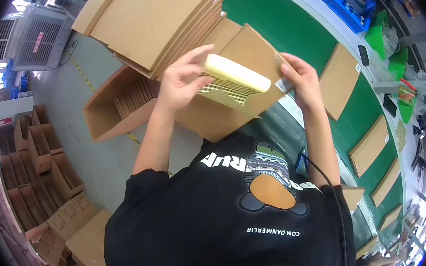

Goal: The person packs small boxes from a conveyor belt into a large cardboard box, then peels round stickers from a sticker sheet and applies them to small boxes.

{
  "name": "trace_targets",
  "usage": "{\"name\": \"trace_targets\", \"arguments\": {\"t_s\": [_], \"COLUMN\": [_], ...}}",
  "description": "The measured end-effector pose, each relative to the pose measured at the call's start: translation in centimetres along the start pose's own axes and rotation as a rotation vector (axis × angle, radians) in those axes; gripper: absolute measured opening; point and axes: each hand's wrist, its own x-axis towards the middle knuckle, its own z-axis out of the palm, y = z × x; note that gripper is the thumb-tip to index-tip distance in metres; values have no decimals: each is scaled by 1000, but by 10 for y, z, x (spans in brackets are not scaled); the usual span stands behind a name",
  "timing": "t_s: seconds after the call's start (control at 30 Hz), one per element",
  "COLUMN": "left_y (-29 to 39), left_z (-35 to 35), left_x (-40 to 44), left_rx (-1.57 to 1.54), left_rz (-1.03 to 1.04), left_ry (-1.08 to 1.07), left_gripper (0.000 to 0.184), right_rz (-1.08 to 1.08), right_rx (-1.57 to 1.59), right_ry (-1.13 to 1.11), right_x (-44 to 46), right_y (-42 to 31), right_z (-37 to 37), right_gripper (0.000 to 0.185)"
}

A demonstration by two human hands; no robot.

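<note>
In the head view my left hand [181, 82] is at the near-left end of a pale yellow piece with a smooth rounded edge and a grid of small square openings [238, 74]. My thumb lies against its gridded side and the fingers curl by its end; the index finger sticks out above. The piece stands tilted over an open flat cardboard box [211, 117]. My right hand [302, 78] pinches the box's right edge near a white label [283, 84], thumb on the inner side. The underside of the yellow piece is partly hidden.
A stack of flat cardboard boxes [151, 21] rises ahead on the left, beside an open carton [101, 118] with several brown pieces inside. Flat boxes [341, 79] lie along the green conveyor belt [256, 0]. Blue bins [334, 3] stand beyond; a black cable [324, 173] runs by my right arm.
</note>
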Motion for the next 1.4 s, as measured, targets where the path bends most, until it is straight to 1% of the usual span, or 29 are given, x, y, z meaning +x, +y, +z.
{"name": "trace_targets", "arguments": {"t_s": [0.03,0.07,0.13,0.17,0.23,0.27,0.33,0.37,0.4,0.43,0.47,0.5,0.57,0.6,0.63,0.7,0.73,0.83,0.87,0.9,0.93,1.0,1.03,1.1,1.13,1.2,1.3,1.37,1.4], "left_y": [7,8,8,11,14,14,9,9,7,8,9,10,14,19,23,26,28,32,31,29,32,29,33,45,44,40,40,41,38], "left_z": [-4,-7,-10,-8,2,9,15,23,28,32,35,37,43,45,48,58,66,96,104,114,129,153,163,181,189,200,213,218,221], "left_x": [-8,-16,-31,-34,-36,-33,-30,-26,-24,-23,-19,-16,-12,-10,-8,-2,2,15,22,29,33,43,48,57,59,63,64,67,68], "left_rx": [-78,-68,-285,-280,-303,-281,-212,-299,-339,-397,-458,-462,-483,-494,-505,-506,-520,-472,-386,-302,-323,-230,-248,-99,-118,-251,-217,-194,-186], "left_rz": [-14,0,-159,-155,-213,-214,-268,-278,-268,-272,-274,-274,-264,-273,-273,-254,-264,-221,-147,-65,-65,167,165,382,380,291,289,283,280], "left_ry": [63,114,165,162,229,248,205,213,202,192,179,175,175,169,162,111,84,-23,-91,-157,-195,-194,-228,-273,-308,-485,-538,-564,-566], "left_gripper": [17,13,11,11,13,14,13,10,8,8,8,8,8,8,9,11,11,12,13,14,14,15,15,17,17,17,13,12,12], "right_rz": [37,36,134,128,245,242,290,296,300,61,-185,-304,-304,-260,-326,-492,-605,-396,-343,-359,-351,-308,-323,-284,-251,-246,-291,-414,-418], "right_rx": [5,6,91,95,95,96,120,67,70,-321,-710,-812,-599,-394,-345,-529,-651,-548,-529,-476,-484,-360,-257,-233,-211,-200,-250,-540,-541], "right_ry": [-42,-41,-40,-41,-39,-47,45,38,30,157,284,323,149,62,-35,-76,-159,-89,-36,32,75,237,303,393,443,503,605,609,615], "right_x": [19,38,72,86,112,125,150,162,174,185,177,163,126,85,51,-9,-29,-75,-85,-94,-109,-129,-138,-157,-164,-173,-181,-183,-182], "right_y": [11,22,43,52,67,75,93,100,107,111,92,71,9,-30,-54,-82,-89,-83,-77,-69,-66,-56,-54,-54,-53,-49,-47,-49,-49], "right_z": [-4,-4,-3,-1,2,2,10,9,9,8,19,21,26,36,32,21,12,9,6,1,-7,-18,-20,-26,-29,-34,-42,-48,-50], "right_gripper": [40,40,37,37,34,34,33,40,40,42,44,43,36,32,29,26,23,24,25,25,25,24,23,23,23,22,15,16,16]}}
